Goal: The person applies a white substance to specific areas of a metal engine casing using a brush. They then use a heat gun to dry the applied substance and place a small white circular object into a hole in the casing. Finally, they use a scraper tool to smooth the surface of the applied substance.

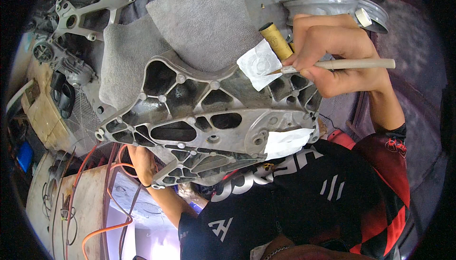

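Note:
A grey ribbed cast-metal frame (pixel 223 122) with many openings lies across the middle, in front of my body. My right hand (pixel 332 53) pinches a slim cream-handled tool (pixel 361 63) with a fine pointed tip; its exact kind is unclear. The tip meets a white paper patch (pixel 256 64) on the frame's far edge, where a round outline shows. Nearer me, a second white paper piece (pixel 289 142) covers part of the frame. At the lower left, my left hand (pixel 141 161) reaches under the frame, its fingers mostly hidden behind the metal.
Grey towels (pixel 204 22) lie beneath and beyond the frame. A yellow cylinder (pixel 276 40) stands beside the patch. Wheel rims (pixel 332 10) and a white ring (pixel 363 17) are at the far right. Another metal bracket (pixel 88 13), an engine part (pixel 71 65) and orange hoses (pixel 109 226) occupy the left.

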`<action>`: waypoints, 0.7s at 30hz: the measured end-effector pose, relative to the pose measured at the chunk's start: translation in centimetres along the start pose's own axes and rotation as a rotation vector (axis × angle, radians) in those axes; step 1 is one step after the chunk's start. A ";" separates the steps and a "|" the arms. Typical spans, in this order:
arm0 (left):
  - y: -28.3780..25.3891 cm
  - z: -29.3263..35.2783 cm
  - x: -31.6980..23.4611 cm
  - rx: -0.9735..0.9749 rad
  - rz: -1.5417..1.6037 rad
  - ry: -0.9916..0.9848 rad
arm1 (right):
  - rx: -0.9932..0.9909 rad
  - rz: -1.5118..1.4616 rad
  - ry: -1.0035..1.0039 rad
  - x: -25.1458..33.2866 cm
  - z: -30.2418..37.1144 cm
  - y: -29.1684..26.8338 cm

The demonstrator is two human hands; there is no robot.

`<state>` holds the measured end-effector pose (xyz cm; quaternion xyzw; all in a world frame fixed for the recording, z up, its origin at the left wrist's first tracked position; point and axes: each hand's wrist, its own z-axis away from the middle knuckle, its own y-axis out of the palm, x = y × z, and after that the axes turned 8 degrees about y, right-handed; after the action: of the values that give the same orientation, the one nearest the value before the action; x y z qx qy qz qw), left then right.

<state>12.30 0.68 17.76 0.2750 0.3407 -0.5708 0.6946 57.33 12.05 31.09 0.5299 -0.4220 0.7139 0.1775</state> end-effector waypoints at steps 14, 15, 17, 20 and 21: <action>0.0 -0.1 0.2 -0.048 -0.026 -0.003 | -0.041 0.080 0.004 0.0 0.7 0.4; -0.2 -0.2 0.2 -0.044 -0.034 -0.006 | -0.051 0.081 -0.003 -0.1 0.7 0.5; -0.5 -0.3 0.3 -0.037 -0.050 -0.012 | -0.071 0.082 -0.018 -0.1 0.6 0.7; -0.4 -0.2 0.2 -0.029 -0.045 -0.015 | -0.070 0.104 -0.006 0.0 0.7 0.7; -0.2 -0.1 0.1 -0.026 -0.023 -0.013 | -0.075 0.098 -0.010 0.0 0.7 0.8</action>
<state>12.07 0.67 17.59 0.2585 0.3466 -0.5759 0.6938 57.20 11.05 30.85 0.5050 -0.4747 0.7028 0.1601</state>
